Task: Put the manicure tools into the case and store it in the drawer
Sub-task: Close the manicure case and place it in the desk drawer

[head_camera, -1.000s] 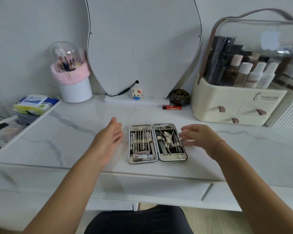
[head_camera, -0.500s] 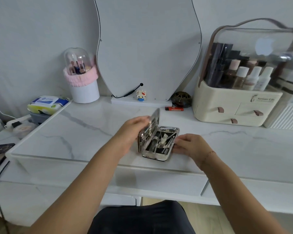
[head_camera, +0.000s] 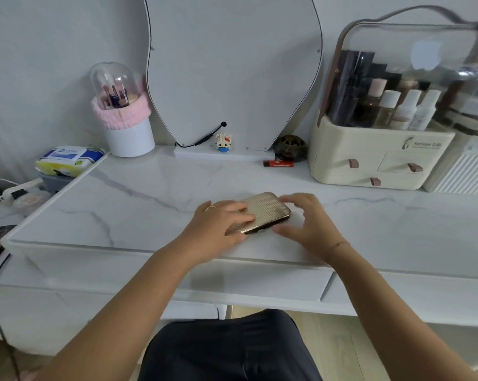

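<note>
The gold textured manicure case (head_camera: 268,210) lies closed on the white marble tabletop (head_camera: 149,204), near its front edge. My left hand (head_camera: 218,224) presses flat on the case's left half, fingers stretched over the lid. At the case's right end is my right hand (head_camera: 306,221), thumb at the near edge and fingertips at the far corner, spread around that end. The tools are hidden inside. Below the tabletop, a white drawer front (head_camera: 259,281) is shut.
A cream cosmetics organiser (head_camera: 375,160) with small drawers stands at the back right. A mirror (head_camera: 232,64), a toy figure (head_camera: 223,143), a red lighter (head_camera: 278,163) and a brush holder (head_camera: 127,127) line the back. Wet wipes (head_camera: 67,159) lie at the left.
The open case has been folded shut by my left hand and now lies closed. My right hand stayed at its right end.
</note>
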Demonstrator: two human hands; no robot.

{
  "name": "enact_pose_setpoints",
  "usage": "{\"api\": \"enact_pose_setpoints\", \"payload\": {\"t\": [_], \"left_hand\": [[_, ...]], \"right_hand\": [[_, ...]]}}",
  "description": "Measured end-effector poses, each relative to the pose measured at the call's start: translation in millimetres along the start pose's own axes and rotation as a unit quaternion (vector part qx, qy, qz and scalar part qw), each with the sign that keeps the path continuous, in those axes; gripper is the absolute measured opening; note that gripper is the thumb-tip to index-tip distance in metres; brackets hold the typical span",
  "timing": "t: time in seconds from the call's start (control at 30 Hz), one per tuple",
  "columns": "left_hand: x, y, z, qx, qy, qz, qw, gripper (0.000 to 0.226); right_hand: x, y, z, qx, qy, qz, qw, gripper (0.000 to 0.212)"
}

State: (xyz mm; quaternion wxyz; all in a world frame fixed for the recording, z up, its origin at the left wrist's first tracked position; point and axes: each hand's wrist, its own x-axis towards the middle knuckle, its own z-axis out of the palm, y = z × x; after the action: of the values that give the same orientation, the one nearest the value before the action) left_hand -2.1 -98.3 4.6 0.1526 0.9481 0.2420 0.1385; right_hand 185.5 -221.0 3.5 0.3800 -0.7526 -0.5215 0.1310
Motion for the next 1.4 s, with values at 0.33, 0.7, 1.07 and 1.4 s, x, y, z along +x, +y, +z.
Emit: {"api": "enact_pose_setpoints", "payload": {"t": [0.33, 0.7, 1.07, 1.4], "left_hand": [[-6.1, -19.8, 21.4, -0.090, 0.066, -0.012, 0.994, 0.045], [-4.2, -20.0, 21.4, -0.107, 0.069, -0.021, 0.992, 0.044], [-3.7, -21.0, 24.8, -0.043, 0.096, -0.005, 0.994, 0.041], [-2.1, -20.5, 21.3, -0.124, 0.156, -0.101, 0.975, 0.055]], "right_hand": [[7.3, -16.1, 39.9, -0.117, 0.005, -0.024, 0.993, 0.063], [5.5, -24.4, 39.3, -0.200, 0.000, -0.032, 0.979, 0.059], [5.5, -13.1, 30.2, -0.210, -0.063, -0.054, 0.974, 0.060], [4.6, -12.9, 25.9, -0.120, 0.032, -0.004, 0.992, 0.050]]}}
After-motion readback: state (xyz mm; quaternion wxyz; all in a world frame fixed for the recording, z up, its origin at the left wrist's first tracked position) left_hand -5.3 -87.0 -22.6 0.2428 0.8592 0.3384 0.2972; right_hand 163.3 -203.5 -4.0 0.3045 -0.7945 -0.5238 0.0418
